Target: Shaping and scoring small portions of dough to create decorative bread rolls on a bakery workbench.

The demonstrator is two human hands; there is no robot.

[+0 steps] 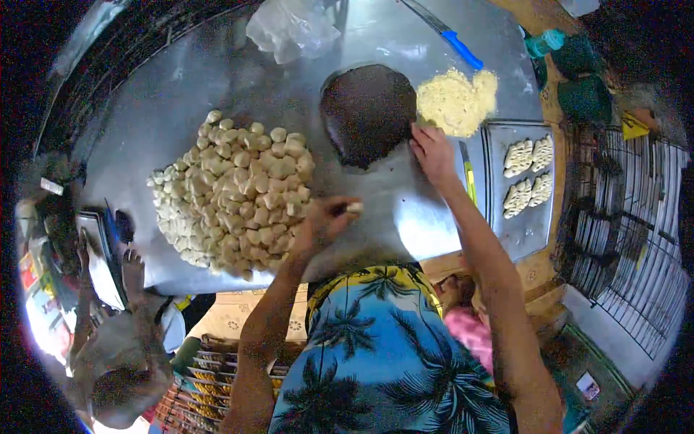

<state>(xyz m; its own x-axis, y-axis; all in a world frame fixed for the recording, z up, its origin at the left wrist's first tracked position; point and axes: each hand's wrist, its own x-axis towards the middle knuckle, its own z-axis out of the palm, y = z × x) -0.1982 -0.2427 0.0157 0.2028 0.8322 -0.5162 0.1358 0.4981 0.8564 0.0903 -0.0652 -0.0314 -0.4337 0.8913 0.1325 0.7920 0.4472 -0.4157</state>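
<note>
My left hand (323, 223) is closed on a small pale dough ball (354, 207), just right of a big heap of dough balls (231, 188). My right hand (434, 153) reaches the right edge of a flat, dark brown mound of paste (369, 108). Its fingers are bent and pressed together at that edge, pinching the paste; how much they hold is hidden. Close beyond this hand lies a patch of pale yellow crumbs or flour (457, 103).
Both hands are over a metal table (130, 137). A tray (524, 228) at the right bears shaped dough pieces, with a yellow-handled knife (469, 177) beside it. A blue-handled knife (461, 50) and clear plastic bag (289, 30) lie at the back. Another person (119, 354) is at lower left.
</note>
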